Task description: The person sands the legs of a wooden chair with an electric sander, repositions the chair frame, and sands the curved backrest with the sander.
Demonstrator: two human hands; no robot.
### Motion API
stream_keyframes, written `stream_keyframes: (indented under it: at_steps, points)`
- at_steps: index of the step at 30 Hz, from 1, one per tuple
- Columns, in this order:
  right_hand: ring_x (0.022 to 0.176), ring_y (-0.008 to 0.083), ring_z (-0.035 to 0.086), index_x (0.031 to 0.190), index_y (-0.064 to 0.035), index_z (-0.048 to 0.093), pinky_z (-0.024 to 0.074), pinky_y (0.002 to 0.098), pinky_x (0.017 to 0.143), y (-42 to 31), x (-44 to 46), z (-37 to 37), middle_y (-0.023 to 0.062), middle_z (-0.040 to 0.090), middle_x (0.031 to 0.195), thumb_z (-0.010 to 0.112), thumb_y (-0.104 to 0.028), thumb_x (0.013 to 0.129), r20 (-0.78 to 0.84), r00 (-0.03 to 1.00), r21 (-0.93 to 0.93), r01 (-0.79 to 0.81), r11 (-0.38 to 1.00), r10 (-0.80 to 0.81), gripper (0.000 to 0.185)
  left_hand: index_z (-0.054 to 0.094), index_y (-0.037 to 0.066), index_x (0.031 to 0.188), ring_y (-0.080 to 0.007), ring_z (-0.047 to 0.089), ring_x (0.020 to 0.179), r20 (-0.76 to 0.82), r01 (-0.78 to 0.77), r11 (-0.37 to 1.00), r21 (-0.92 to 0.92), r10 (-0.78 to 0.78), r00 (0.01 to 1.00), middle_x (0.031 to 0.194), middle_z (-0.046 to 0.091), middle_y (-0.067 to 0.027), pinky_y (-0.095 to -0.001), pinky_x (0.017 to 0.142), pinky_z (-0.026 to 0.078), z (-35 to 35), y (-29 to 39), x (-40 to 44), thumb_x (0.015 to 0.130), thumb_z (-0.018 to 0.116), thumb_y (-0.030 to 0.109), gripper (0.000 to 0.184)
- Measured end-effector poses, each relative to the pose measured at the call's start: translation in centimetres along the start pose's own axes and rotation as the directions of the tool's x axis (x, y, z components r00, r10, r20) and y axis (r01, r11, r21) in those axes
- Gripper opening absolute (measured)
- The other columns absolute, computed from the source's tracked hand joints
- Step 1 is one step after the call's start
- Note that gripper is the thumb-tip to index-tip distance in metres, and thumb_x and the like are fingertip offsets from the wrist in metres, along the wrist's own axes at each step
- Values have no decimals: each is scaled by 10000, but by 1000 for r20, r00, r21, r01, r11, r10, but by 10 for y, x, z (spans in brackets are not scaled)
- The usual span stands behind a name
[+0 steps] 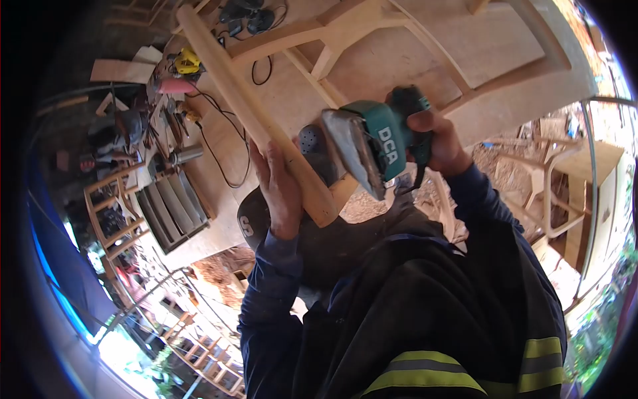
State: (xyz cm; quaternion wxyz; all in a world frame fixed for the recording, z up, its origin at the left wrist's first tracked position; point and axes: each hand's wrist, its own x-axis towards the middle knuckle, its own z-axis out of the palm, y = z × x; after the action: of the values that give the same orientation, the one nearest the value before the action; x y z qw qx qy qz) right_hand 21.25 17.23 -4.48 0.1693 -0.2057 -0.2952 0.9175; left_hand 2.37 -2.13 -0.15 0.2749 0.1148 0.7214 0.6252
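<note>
My right hand (446,143) is closed around the grip of a green DCA electric sander (382,139). Its flat pad is tilted to face left, toward a wooden chair frame (249,110), with a gap between pad and wood. A long rounded leg of that frame slants from the upper left down to my lap. My left hand (279,189) grips the lower part of this leg, with fingers along its side and the thumb hidden. Curved crosspieces of the frame stretch to the right over the board.
Under the frame is a large plywood board (219,156), with a black cable (229,179) on it. A yellow power tool (187,61) and a slatted grey tray (174,209) are at left. Another wooden frame (555,189) stands at right, amid sawdust. A dark shoe (312,143) is below the leg.
</note>
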Motion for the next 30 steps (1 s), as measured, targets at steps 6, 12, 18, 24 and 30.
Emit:
stream_keyframes:
  at_steps: [6, 12, 18, 24, 30]
  points:
    - [564, 133, 585, 1216, -22, 575, 477, 261, 457, 10, -47, -54, 58, 612, 853, 654, -230, 812, -227, 967, -43, 108, 993, -115, 461, 558, 4, 1296, -277, 672, 873, 398, 538, 789, -297, -410, 821, 891, 678, -141, -441, 981, 515, -18, 4, -17, 1054, 465, 533, 590]
    - [616, 118, 565, 1197, -29, 567, 466, 255, 508, 51, -62, -77, 46, 579, 905, 691, -250, 777, -326, 940, 8, 112, 994, -103, 491, 569, -7, 1276, -223, 662, 822, 137, 421, 887, -188, -401, 906, 880, 668, -120, -372, 859, 558, -16, -7, -37, 1036, 509, 528, 589]
    - [862, 151, 588, 1188, -34, 577, 499, 295, 788, 51, -59, -78, 44, 572, 952, 750, -274, 701, -197, 951, -295, 174, 940, -238, 570, 555, 18, 1324, -201, 659, 911, -76, 165, 955, 246, -151, 986, 997, 643, -95, -331, 835, 539, -28, -9, -29, 1042, 542, 430, 499]
    - [1023, 217, 617, 1267, -14, 567, 501, 351, 910, 37, -35, -54, 93, 625, 1071, 845, -225, 635, 145, 966, -566, 257, 784, -212, 722, 354, 48, 1574, -226, 530, 1285, -153, 40, 946, 320, 11, 988, 1477, 486, -120, -340, 1061, 435, 0, 7, -23, 1055, 519, 403, 650]
    - [1054, 257, 630, 1253, -12, 570, 496, 371, 941, 42, -21, -27, 134, 638, 1111, 846, -243, 626, 333, 923, -583, 363, 727, -194, 722, 228, -9, 1608, -246, 324, 1481, -53, -78, 906, 415, 109, 993, 1644, 287, -173, -344, 1202, 250, 1, 0, -37, 1106, 409, 283, 609]
